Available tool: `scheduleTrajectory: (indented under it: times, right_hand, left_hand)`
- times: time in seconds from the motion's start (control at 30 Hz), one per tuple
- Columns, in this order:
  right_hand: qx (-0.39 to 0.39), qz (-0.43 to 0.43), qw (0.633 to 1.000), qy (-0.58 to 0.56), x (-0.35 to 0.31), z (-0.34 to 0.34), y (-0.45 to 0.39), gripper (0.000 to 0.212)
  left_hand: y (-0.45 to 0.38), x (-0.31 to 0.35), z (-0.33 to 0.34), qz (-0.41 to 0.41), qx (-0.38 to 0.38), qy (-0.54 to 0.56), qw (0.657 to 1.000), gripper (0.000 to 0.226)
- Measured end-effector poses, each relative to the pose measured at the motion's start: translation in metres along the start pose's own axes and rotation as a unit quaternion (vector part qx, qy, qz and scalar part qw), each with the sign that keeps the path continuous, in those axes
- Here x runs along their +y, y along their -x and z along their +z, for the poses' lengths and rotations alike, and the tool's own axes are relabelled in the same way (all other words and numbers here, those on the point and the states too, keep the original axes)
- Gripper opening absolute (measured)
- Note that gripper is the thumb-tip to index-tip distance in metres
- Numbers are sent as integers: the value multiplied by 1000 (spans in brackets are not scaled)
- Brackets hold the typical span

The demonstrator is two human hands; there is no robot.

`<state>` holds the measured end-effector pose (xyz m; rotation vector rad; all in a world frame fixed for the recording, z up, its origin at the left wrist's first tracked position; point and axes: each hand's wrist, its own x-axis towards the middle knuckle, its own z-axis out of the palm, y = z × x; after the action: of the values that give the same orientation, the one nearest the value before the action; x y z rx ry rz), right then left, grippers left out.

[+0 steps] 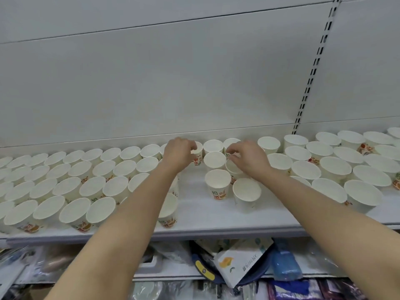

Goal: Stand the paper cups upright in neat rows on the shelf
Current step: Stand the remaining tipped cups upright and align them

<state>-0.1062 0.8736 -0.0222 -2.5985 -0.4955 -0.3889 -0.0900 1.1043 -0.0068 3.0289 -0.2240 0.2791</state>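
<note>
back panel (173, 72): pale grey | slotted upright (313, 70) | packaged goods (240, 263) below

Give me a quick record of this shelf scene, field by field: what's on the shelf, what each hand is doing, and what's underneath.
surface: white shelf against a pale back panel
contents: many upright paper cups in rows left and right, open mouths up
gap: bare strip in the middle front, a few cups standing in it
left hand: fingers curled on the rim of a back-row cup
right hand: pinching a cup's rim
below: packaged goods on a lower shelf
</note>
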Motion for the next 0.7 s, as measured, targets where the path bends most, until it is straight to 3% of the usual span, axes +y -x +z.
scheduleTrajectory:
  times: [0.1,0.17,0.47,0.7]
  right_hand:
    - [-19,19,1000,13,3,13,-23,24]
    - [-30,27,999,26,6,21,-33,29]
    - [-81,-32,992,95,7,31,-61,41]
    - [-87,-44,990,98,6,42,-66,16]
  left_hand:
    - [-12,-1,11,39,-47,-72,996,22]
    - [-15,-4,18,49,-40,-103,993,14]
    - [-18,-23,24,68,-26,-165,984,17]
    - [-22,-28,21,86,-26,-141,986,13]
